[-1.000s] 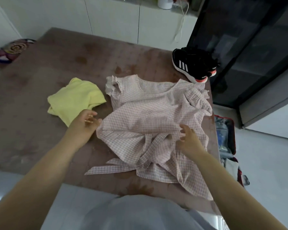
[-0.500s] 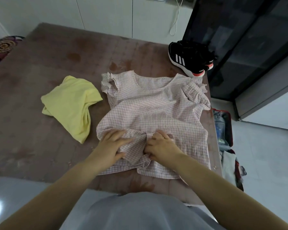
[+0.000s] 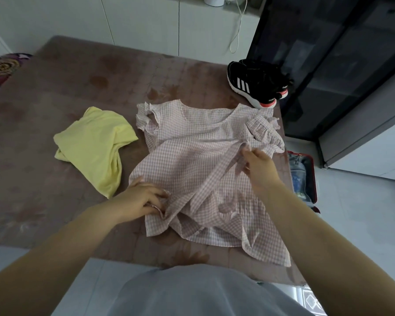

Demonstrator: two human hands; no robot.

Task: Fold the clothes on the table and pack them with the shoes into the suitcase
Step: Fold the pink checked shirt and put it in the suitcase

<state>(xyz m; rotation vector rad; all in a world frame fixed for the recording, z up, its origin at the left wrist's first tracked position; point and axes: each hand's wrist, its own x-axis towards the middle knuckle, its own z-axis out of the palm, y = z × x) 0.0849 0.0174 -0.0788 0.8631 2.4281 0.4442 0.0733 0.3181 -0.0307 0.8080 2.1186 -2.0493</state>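
Pink-checked blouse (image 3: pixel 192 156), yellow shirt (image 3: pixel 94 144), black white-striped shoes (image 3: pixel 255 83).

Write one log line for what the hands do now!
step: folding checked top | left hand: grips lower edge | right hand: pinches its sash | yellow shirt: untouched | shoes: on table

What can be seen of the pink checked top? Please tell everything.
The pink checked top is thin, crinkled cloth with ruffled sleeves and a round neck. It lies rumpled on the brown table, neck farthest away. The left hand grips its near-left edge; the right hand pinches up a fold.
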